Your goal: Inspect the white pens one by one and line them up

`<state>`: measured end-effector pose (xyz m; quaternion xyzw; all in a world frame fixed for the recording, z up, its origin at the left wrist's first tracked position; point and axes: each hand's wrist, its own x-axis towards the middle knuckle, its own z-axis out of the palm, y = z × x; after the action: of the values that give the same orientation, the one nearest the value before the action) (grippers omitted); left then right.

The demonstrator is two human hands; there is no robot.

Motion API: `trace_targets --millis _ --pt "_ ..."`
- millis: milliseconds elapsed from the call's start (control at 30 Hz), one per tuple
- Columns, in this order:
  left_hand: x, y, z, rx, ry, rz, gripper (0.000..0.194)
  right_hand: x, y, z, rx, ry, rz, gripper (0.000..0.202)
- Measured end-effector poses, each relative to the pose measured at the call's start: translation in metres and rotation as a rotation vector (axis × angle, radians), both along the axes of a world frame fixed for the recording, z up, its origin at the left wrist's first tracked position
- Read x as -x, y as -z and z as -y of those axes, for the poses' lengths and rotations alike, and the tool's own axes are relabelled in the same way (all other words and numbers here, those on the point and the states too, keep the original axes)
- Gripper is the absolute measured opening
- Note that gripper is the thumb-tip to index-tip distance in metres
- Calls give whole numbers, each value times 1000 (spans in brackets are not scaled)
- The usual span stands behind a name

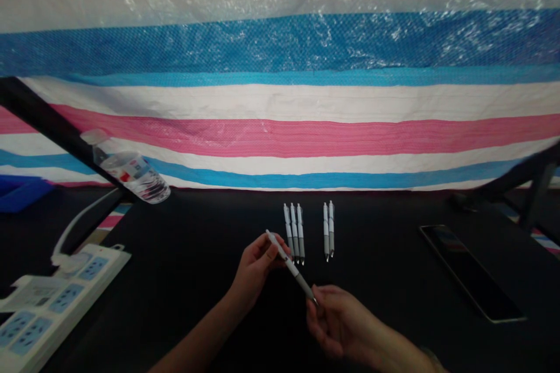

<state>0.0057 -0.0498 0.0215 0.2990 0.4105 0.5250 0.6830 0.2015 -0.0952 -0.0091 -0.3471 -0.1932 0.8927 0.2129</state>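
Note:
A white pen with a grey grip is held at a slant above the black table. My left hand pinches its upper white part between thumb and fingers. At the lower end, the fingertips of my right hand close on the grey part near the tip. Beyond my hands, three similar pens lie side by side, partly behind my left hand's fingers. Two more pens lie together to their right, tips toward me.
A phone lies on the right. At the left are a white power strip with a cable, a plastic bottle and a blue tray. A striped sheet hangs behind the table.

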Motion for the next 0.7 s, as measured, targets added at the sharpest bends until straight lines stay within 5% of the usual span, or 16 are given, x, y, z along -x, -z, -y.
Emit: trace_targets --millis 333,700 --pt "-2 -1 0 -62 74 143 27 -8 -8 -4 80 -98 -88 39" --pt "5 0 -3 -99 -12 -131 42 -4 -21 -9 -221 15 4 53"
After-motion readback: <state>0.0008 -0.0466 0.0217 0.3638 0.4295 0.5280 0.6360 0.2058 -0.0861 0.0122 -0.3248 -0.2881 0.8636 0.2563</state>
